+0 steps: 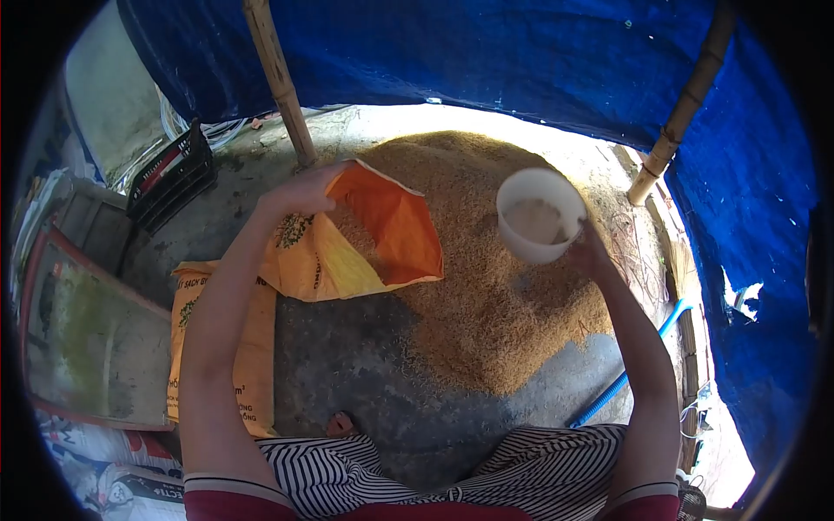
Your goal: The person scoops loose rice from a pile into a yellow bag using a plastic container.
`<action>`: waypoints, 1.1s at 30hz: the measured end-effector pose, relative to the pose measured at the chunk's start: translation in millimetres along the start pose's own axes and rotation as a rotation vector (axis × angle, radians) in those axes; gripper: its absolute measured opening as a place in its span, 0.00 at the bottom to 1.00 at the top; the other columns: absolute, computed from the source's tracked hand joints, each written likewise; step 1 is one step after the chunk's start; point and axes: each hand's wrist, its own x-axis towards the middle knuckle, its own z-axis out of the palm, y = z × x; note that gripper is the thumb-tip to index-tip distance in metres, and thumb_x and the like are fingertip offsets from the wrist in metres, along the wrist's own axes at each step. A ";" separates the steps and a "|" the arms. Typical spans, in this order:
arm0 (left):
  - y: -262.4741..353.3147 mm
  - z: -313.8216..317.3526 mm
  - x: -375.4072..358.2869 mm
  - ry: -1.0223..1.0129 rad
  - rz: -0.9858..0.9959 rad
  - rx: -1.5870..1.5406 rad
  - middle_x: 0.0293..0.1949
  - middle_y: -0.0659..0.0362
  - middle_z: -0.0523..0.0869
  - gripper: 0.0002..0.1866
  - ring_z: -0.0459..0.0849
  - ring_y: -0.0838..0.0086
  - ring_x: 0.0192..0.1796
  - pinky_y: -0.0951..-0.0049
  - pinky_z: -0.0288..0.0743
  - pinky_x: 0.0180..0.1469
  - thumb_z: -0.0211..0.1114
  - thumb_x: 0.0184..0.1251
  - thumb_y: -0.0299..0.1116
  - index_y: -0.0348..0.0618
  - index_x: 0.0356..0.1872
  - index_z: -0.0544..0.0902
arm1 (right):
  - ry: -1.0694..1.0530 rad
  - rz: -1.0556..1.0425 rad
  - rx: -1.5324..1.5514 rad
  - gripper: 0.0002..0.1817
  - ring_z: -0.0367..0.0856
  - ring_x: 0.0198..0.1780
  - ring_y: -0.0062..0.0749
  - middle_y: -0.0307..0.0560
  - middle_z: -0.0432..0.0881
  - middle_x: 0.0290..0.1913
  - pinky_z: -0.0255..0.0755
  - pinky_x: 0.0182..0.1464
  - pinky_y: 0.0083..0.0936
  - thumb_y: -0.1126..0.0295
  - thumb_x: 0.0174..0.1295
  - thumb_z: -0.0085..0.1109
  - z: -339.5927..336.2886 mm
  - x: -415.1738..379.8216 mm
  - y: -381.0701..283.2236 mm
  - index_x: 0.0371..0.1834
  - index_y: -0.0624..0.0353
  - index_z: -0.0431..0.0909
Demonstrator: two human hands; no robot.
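My left hand [300, 193] is closed on the rim of a yellow-orange sack [402, 227], holding its mouth wide. Some loose grain shows inside, against the orange lining. My right hand [591, 253] grips a white plastic tub [532, 250] by its right side. The tub's mouth faces up toward me, and pale material shows blurrily within it. Below and behind the tub spreads a large heap of golden-brown grain or husks [486, 330] on the floor. The tub is apart from the sack, to its right.
A second yellow printed sack [261, 382] lies flat at left. Beyond it are a red-framed panel [95, 347] and a black crate [174, 178]. Bamboo poles [282, 82] stand before a blue tarp [521, 69]. A blue hose [599, 401] runs along the right.
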 end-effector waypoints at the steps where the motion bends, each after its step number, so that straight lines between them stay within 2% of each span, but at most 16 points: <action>1: -2.6 0.9 -0.7 -0.038 0.025 0.041 0.64 0.46 0.65 0.44 0.67 0.57 0.64 0.65 0.60 0.66 0.62 0.45 0.27 0.44 0.69 0.53 | 0.105 0.028 -0.196 0.41 0.62 0.63 0.53 0.62 0.60 0.63 0.58 0.64 0.51 0.42 0.57 0.49 10.9 -6.0 2.5 0.68 0.54 0.51; 4: 1.3 3.8 -6.5 -0.239 -0.089 0.011 0.61 0.46 0.67 0.50 0.74 0.57 0.58 0.65 0.71 0.57 0.65 0.43 0.28 0.48 0.70 0.48 | 0.421 0.133 -0.786 0.40 0.60 0.65 0.53 0.65 0.57 0.65 0.58 0.65 0.48 0.46 0.59 0.54 69.0 -29.7 12.9 0.69 0.54 0.51; 8: 29.6 -7.8 -13.5 -0.361 -0.267 -0.075 0.58 0.46 0.70 0.53 0.80 0.60 0.48 0.69 0.80 0.41 0.67 0.42 0.28 0.52 0.71 0.45 | -0.065 -0.005 -0.953 0.48 0.56 0.66 0.62 0.68 0.53 0.67 0.59 0.63 0.55 0.39 0.50 0.60 132.1 -25.5 45.9 0.69 0.54 0.51; 10: 29.8 -13.1 -16.0 -0.305 -0.324 -0.136 0.54 0.46 0.73 0.53 0.82 0.64 0.39 0.73 0.79 0.27 0.67 0.42 0.27 0.55 0.71 0.45 | 0.024 -0.056 -1.316 0.46 0.62 0.62 0.61 0.67 0.55 0.66 0.67 0.57 0.54 0.41 0.51 0.60 167.7 -12.4 75.1 0.67 0.54 0.55; 11: 29.2 -13.9 -17.5 -0.299 -0.332 -0.136 0.54 0.46 0.73 0.53 0.82 0.64 0.39 0.73 0.79 0.27 0.67 0.42 0.27 0.55 0.71 0.45 | 0.016 -0.062 -1.317 0.46 0.62 0.62 0.61 0.67 0.55 0.66 0.67 0.57 0.54 0.41 0.51 0.60 184.2 -13.6 83.2 0.67 0.54 0.55; 13: 23.4 -14.6 -18.8 -0.254 -0.335 -0.113 0.57 0.47 0.72 0.52 0.81 0.62 0.47 0.69 0.80 0.39 0.67 0.42 0.27 0.53 0.71 0.47 | -0.065 0.388 -0.579 0.45 0.57 0.65 0.61 0.62 0.56 0.66 0.65 0.57 0.57 0.40 0.50 0.61 212.6 -14.9 96.4 0.66 0.55 0.57; 16: -7.8 -1.7 -21.9 -0.024 -0.046 0.068 0.61 0.48 0.69 0.47 0.76 0.58 0.56 0.64 0.75 0.52 0.62 0.46 0.25 0.53 0.70 0.50 | -0.283 0.409 -0.399 0.43 0.63 0.62 0.54 0.54 0.59 0.65 0.72 0.50 0.52 0.43 0.51 0.62 234.9 -13.9 127.6 0.65 0.56 0.58; 17: -9.6 0.7 -26.7 -0.001 -0.070 0.061 0.61 0.48 0.69 0.47 0.76 0.58 0.56 0.64 0.75 0.52 0.62 0.46 0.25 0.53 0.70 0.50 | -0.304 0.403 -0.426 0.43 0.63 0.62 0.54 0.54 0.59 0.65 0.72 0.50 0.52 0.43 0.51 0.62 243.8 -3.7 146.1 0.65 0.56 0.58; 19: -2.8 8.0 -31.6 0.175 -0.116 0.198 0.65 0.48 0.65 0.42 0.70 0.54 0.62 0.62 0.68 0.60 0.57 0.50 0.22 0.53 0.70 0.53 | -0.093 0.505 -0.234 0.30 0.75 0.49 0.39 0.46 0.71 0.54 0.77 0.37 0.38 0.52 0.56 0.61 260.7 16.1 172.6 0.57 0.56 0.67; 20: -0.9 6.1 -33.1 0.195 -0.131 0.187 0.65 0.48 0.65 0.42 0.70 0.54 0.62 0.62 0.68 0.60 0.57 0.50 0.22 0.53 0.70 0.53 | -0.102 0.499 -0.260 0.30 0.75 0.49 0.39 0.46 0.71 0.54 0.77 0.37 0.38 0.52 0.56 0.61 266.3 24.2 172.6 0.57 0.56 0.67; 22: -1.4 -4.1 -42.7 0.319 -0.165 0.159 0.60 0.47 0.71 0.38 0.72 0.57 0.60 0.61 0.70 0.57 0.51 0.54 0.19 0.53 0.70 0.54 | 0.049 0.409 -0.299 0.14 0.77 0.35 0.28 0.44 0.76 0.39 0.74 0.30 0.27 0.63 0.60 0.56 281.7 38.6 164.4 0.45 0.58 0.74; 24: -24.7 -22.3 -47.3 0.378 -0.295 0.106 0.59 0.47 0.72 0.38 0.73 0.56 0.59 0.61 0.70 0.57 0.51 0.55 0.20 0.53 0.70 0.53 | 0.089 0.391 -0.167 0.03 0.70 0.21 0.24 0.41 0.71 0.24 0.62 0.18 0.29 0.72 0.60 0.50 305.6 81.9 160.4 0.34 0.59 0.72; 27: -83.1 -53.0 -48.8 0.590 -0.456 -0.096 0.54 0.46 0.76 0.35 0.76 0.54 0.56 0.60 0.71 0.55 0.53 0.57 0.25 0.52 0.69 0.57 | -0.041 0.182 -0.109 0.05 0.77 0.31 0.29 0.47 0.76 0.34 0.72 0.25 0.23 0.74 0.61 0.47 383.5 54.7 69.8 0.37 0.61 0.73; 29: -124.6 -70.4 -51.6 0.963 -0.341 -0.277 0.51 0.46 0.79 0.32 0.79 0.59 0.52 0.63 0.73 0.52 0.54 0.56 0.25 0.46 0.66 0.62 | -0.136 0.075 -0.188 0.10 0.77 0.37 0.36 0.50 0.76 0.40 0.75 0.31 0.30 0.78 0.59 0.45 444.0 45.1 19.2 0.43 0.63 0.71; 31: -109.8 -108.3 -69.6 1.107 -0.353 -0.635 0.53 0.48 0.78 0.29 0.79 0.65 0.50 0.71 0.74 0.49 0.53 0.59 0.23 0.39 0.65 0.61 | -0.261 -0.074 -0.038 0.11 0.76 0.42 0.39 0.52 0.75 0.41 0.75 0.41 0.33 0.80 0.58 0.45 497.9 18.1 -18.6 0.43 0.65 0.71; 33: -110.4 -138.8 -80.3 1.253 -0.224 -0.651 0.52 0.48 0.78 0.27 0.80 0.69 0.47 0.74 0.76 0.44 0.53 0.61 0.23 0.38 0.63 0.63 | -0.371 -0.220 0.019 0.11 0.75 0.47 0.41 0.54 0.74 0.44 0.75 0.47 0.33 0.80 0.58 0.46 542.0 -19.6 -58.9 0.44 0.66 0.71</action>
